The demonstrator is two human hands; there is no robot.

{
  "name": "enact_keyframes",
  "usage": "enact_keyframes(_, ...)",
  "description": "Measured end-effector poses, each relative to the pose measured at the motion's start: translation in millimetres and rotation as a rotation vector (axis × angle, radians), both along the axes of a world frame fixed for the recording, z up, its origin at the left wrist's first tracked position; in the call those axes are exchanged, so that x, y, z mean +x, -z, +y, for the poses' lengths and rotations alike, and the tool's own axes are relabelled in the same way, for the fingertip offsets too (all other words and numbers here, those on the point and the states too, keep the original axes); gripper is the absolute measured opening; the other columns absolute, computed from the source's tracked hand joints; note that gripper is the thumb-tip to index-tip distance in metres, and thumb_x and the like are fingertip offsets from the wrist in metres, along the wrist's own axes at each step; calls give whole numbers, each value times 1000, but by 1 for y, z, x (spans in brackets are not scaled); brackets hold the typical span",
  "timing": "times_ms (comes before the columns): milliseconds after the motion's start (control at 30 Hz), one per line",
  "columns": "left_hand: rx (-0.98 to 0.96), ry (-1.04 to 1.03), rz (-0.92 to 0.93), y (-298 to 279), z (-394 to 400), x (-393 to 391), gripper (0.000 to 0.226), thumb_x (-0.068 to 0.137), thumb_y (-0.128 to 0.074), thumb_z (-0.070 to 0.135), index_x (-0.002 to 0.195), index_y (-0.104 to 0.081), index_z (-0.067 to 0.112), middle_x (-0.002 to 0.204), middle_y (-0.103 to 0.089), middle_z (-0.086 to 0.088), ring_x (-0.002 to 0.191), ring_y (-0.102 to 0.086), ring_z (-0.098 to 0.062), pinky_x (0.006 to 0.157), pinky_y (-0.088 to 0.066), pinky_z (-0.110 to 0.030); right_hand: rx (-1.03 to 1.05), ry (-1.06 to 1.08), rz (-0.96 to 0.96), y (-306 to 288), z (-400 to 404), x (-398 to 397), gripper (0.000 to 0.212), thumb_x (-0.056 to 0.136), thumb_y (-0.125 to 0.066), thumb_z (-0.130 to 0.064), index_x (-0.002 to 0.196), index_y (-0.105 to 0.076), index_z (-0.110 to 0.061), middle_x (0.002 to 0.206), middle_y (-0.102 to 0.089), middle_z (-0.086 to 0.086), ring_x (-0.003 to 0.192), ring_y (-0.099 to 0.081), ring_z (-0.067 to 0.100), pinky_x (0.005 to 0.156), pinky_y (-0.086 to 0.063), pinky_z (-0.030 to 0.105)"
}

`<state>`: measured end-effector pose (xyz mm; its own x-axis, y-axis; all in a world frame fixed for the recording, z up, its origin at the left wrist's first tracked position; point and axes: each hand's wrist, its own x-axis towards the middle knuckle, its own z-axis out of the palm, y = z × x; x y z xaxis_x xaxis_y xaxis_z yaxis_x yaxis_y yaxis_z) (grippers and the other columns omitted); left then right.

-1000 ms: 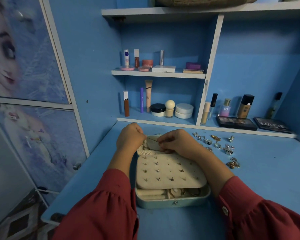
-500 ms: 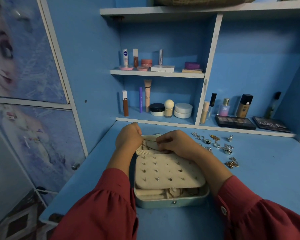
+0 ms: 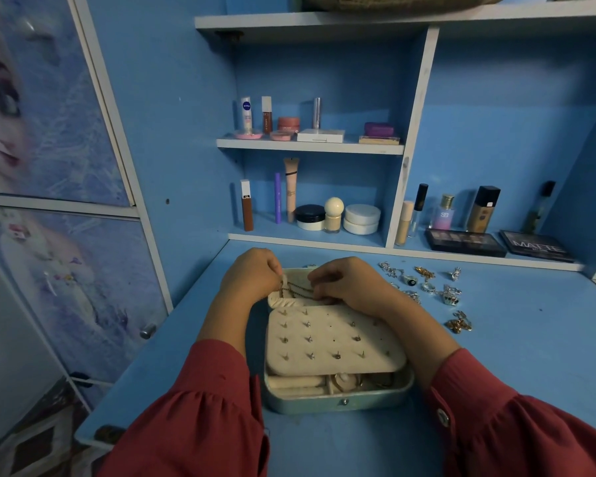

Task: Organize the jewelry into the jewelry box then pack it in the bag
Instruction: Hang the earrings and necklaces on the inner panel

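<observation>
Bedroom: vanity shelves w/ cosmetics

Jewelry box open on counter, cream studded earring panel across top; thin chain at far end; loose rings to right.

In front of me sits one pale-blue metal jewelry box with one cream padded earring panel. On the blue desk lie roughly ten loose silver and gold rings and charms. Two dark eyeshadow palettes sit behind.
</observation>
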<state>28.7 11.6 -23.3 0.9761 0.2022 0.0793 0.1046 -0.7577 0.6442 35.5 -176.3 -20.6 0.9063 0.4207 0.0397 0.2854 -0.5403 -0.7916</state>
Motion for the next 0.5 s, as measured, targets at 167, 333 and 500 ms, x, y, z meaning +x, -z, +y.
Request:
enact_keyframes(167,-136,155,15,-8,1,-10,21,75,-71,-1,74,-74,20,80,-70,4,82,-64,-13,74,-51,-24,169,13,-52,1,2,-4,20,87,-62,0,98,-70,-14,89,-73,2,79,-70,12,73,-58,25)
enact_keyframes(333,-65,310,57,-6,-7,-10,20,74,-79,14,92,-78,21,89,-71,1,88,-65,-14,82,-51,-26,199,10,-112,-2,2,-7,23,84,-65,0,89,-71,-22,84,-72,-10,64,-63,-7,65,-50,10)
enact_keyframes(500,-29,308,37,1,-15,-5,9,73,-80,30,80,-76,29,90,-66,-4,89,-60,-17,75,-47,-30,217,39,-128,0,2,-5,21,81,-69,-1,84,-71,-22,79,-70,-12,62,-62,-6,63,-49,10)
